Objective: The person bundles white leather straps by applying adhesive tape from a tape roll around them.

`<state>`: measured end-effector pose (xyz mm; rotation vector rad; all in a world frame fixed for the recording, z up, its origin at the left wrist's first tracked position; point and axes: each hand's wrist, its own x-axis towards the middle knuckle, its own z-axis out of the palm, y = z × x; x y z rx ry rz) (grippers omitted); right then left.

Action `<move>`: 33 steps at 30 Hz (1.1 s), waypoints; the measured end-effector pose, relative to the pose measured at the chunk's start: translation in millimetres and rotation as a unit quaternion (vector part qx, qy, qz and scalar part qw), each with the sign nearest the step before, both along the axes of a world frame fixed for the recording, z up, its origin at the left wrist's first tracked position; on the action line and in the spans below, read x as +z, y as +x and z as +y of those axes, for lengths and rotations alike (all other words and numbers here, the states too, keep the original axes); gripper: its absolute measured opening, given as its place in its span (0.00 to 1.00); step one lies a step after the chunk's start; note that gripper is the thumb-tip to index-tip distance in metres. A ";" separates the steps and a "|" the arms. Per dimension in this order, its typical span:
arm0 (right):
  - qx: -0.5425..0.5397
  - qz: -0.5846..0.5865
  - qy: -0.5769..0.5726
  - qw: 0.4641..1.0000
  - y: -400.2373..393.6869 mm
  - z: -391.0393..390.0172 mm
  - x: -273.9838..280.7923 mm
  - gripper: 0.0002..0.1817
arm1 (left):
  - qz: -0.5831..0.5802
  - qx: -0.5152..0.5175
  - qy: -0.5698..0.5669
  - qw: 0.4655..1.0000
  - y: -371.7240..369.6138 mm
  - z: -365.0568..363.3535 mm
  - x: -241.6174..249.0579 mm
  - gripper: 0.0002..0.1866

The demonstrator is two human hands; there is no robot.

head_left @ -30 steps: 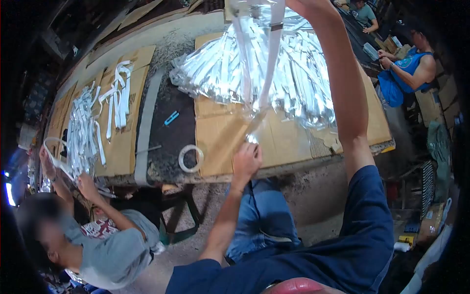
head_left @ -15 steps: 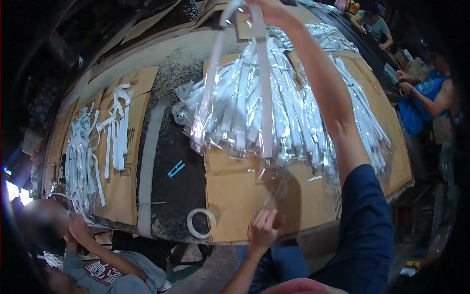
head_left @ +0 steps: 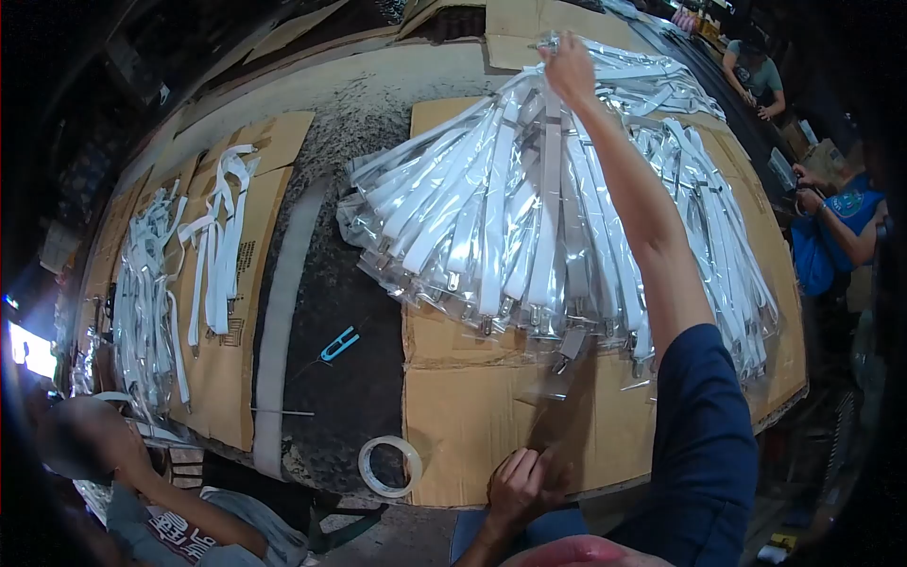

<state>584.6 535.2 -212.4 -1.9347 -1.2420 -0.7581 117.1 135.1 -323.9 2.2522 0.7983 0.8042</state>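
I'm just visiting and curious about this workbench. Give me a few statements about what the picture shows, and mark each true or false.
1. The right hand is stretched out over the pile of bagged white straps. True.
2. The left hand is raised high above the pile. False: it is low, at the near edge of the cardboard sheet.
3. A roll of clear tape lies near the table's front edge. True.
4. The small blue tool lies on top of the strap pile. False: it lies on the dark table surface, left of the pile.
5. Another person sits at the lower left, by a second lot of straps. True.
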 end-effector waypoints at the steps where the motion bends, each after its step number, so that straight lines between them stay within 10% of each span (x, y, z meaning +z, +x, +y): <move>1: 0.000 -0.003 -0.001 1.000 -5.7 4.2 -4.6 0.36 | -0.007 -0.001 0.013 1.000 0.9 0.5 -2.6 0.14; 3: 0.009 -0.194 -0.077 0.978 -9.5 13.2 -27.4 0.43 | -0.008 0.001 0.017 1.000 2.5 -0.4 -4.6 0.12; 8: 0.052 0.031 -0.247 0.967 -7.8 14.1 -64.8 0.52 | 0.000 0.004 0.011 1.000 2.9 2.9 0.1 0.11; 24: 0.055 0.102 -0.338 0.934 -30.2 -2.5 -60.4 0.43 | 0.010 -0.011 0.020 1.000 1.4 -5.1 -6.0 0.14; 29: 0.101 -0.080 0.045 0.991 -15.2 -38.6 -21.4 0.31 | 0.024 -0.022 -0.014 0.999 1.5 -3.0 2.9 0.15; 33: -0.213 0.070 -0.067 0.972 45.4 -116.9 -25.5 0.32 | -0.015 -0.018 -0.002 1.000 0.2 -3.1 4.3 0.15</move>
